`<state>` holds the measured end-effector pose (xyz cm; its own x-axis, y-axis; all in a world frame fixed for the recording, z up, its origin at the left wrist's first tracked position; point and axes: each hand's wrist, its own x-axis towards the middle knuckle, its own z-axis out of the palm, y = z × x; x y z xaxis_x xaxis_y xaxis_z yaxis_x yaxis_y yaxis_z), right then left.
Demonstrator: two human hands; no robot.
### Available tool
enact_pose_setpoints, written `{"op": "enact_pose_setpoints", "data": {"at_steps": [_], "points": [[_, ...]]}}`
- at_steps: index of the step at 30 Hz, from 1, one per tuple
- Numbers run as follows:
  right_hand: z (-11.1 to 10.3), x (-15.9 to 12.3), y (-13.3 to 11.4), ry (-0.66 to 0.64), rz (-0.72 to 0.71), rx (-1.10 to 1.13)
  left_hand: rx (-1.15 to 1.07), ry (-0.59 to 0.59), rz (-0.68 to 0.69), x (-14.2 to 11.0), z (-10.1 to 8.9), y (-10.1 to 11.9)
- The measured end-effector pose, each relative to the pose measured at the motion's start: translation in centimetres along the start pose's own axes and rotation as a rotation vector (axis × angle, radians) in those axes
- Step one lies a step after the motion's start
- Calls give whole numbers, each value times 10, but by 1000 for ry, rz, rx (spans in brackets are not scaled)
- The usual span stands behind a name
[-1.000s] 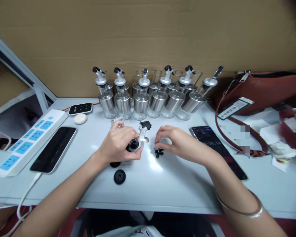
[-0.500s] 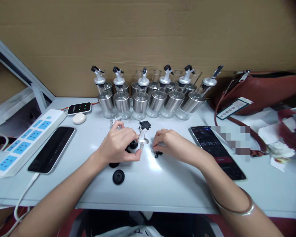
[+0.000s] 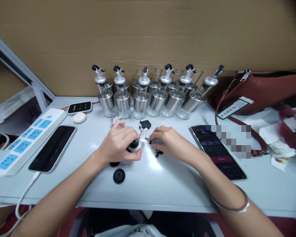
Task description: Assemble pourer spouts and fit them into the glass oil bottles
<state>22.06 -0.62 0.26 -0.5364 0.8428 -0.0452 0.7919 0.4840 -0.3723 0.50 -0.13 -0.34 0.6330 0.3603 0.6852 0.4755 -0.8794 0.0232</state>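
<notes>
My left hand (image 3: pixel 120 140) is closed on a silver pourer spout (image 3: pixel 144 136), held above the table with its flange level and its neck pointing up. My right hand (image 3: pixel 164 140) is right beside the spout, its fingers pinched on a small black piece (image 3: pixel 150 142) that is mostly hidden. Below the right hand lie several small black parts (image 3: pixel 159 153). A bundle of black sticks (image 3: pixel 145 124) rests behind the spout. Black round caps lie under and in front of the left hand, the nearest black cap (image 3: pixel 119 176) flat on the table.
Glass bottles with steel sleeves (image 3: pixel 141 101) stand in rows at the back, the front ones topped with pourers. At left are a power strip (image 3: pixel 27 138) and a phone (image 3: pixel 53 148). A timer phone (image 3: pixel 218 151) and a brown bag (image 3: pixel 268 92) are at right.
My right hand has moved up and left from the small black parts to the pourer spout, bringing a small black piece. My left hand keeps holding the spout in nearly the same place.
</notes>
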Motion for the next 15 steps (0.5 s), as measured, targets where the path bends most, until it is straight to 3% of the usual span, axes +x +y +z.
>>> {"op": "enact_pose_setpoints", "data": {"at_steps": [15], "points": [[18,8,-3,90,-40,-17,-36,14,11,0,2,1]]}}
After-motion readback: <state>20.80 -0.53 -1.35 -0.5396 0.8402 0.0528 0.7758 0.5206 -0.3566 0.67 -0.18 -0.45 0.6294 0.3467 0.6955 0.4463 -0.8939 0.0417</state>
